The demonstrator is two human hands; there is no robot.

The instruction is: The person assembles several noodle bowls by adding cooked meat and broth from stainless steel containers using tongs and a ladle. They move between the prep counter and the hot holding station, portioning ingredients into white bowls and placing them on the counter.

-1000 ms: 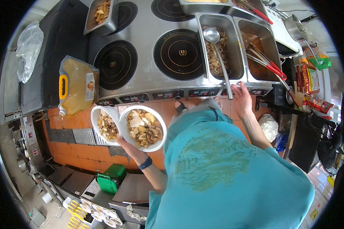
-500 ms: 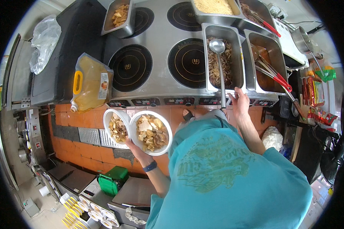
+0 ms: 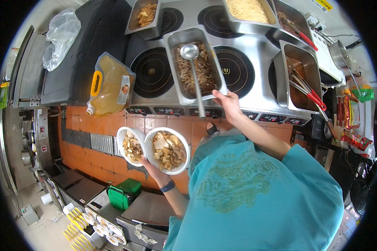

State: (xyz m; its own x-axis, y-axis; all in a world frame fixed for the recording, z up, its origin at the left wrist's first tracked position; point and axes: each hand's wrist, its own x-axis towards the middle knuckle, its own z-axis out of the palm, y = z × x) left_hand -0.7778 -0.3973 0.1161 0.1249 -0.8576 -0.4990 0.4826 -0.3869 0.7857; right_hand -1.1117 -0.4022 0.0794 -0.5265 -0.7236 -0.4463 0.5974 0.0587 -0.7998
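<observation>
My left hand [image 3: 155, 168] is closed on two round white bowls held side by side over the floor. Pieces of food in pale and brown tones fill the left bowl [image 3: 120, 140] and the right bowl [image 3: 187, 154]. My right hand [image 3: 229, 105] grips the near right corner of a deep steel food pan [image 3: 168, 50], which sits slantwise across the cooktop. Inside the pan are brown shredded strips. A steel ladle [image 3: 197, 83] rests on them, its handle sticking out over the near rim.
The steel cooktop [image 3: 255, 58] has several round black burners. Further pans hold yellow noodles [image 3: 248, 10], brown chunks [image 3: 147, 15] and dark sauce [image 3: 299, 65] with red-handled tongs [image 3: 313, 96]. A large oil jug [image 3: 113, 85] stands at the cooktop's left. Behind lies a green bin [image 3: 123, 194].
The pan with the ladle has moved left across the cooktop and turned aslant, with my right hand on its corner. My left hand still holds both bowls.
</observation>
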